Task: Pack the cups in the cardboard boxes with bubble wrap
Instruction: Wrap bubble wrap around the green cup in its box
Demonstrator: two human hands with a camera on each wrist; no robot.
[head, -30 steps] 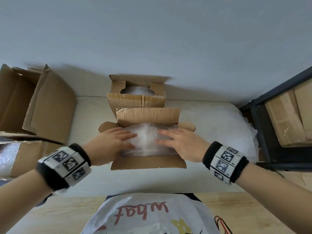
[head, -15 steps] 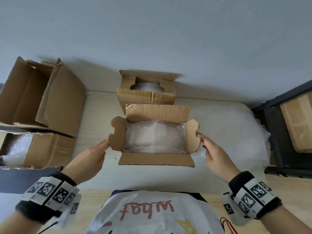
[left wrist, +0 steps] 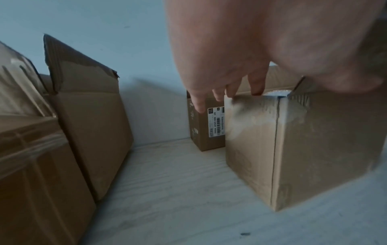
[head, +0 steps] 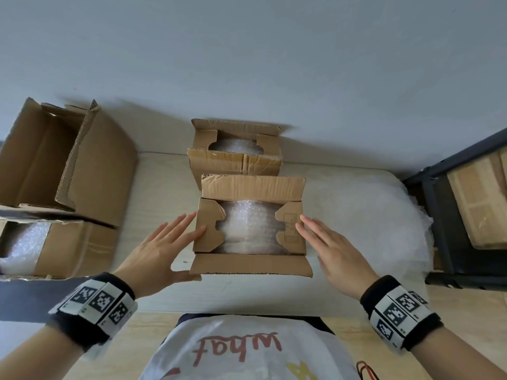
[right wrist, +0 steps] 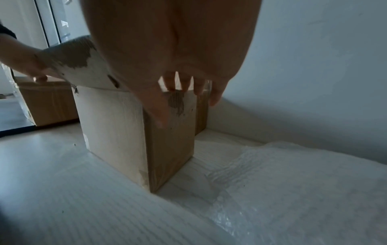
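A small cardboard box [head: 251,266] stands on the table in front of me, filled to the top with bubble wrap [head: 248,229]; no cup shows through it. Its two side flaps are folded inward over the wrap, while the front and back flaps stand open. My left hand [head: 167,248] lies flat with straight fingers on the left flap [head: 207,229]. My right hand [head: 326,249] presses the right flap [head: 292,226] the same way. The left wrist view shows my left fingers [left wrist: 228,89] on the box's top edge [left wrist: 251,97]; the right wrist view shows my right fingers [right wrist: 184,87] on it too.
A second small box [head: 236,152] with bubble wrap inside stands right behind the first. Two larger boxes sit at the left, one open [head: 65,160], one holding wrap [head: 55,248]. A heap of bubble wrap [head: 370,215] covers the table's right side. A dark shelf frame [head: 439,215] stands at far right.
A second ago both hands pressed the wrap down inside the box. They pulled out to the sides, and now they have folded the two side flaps inward over the wrap.
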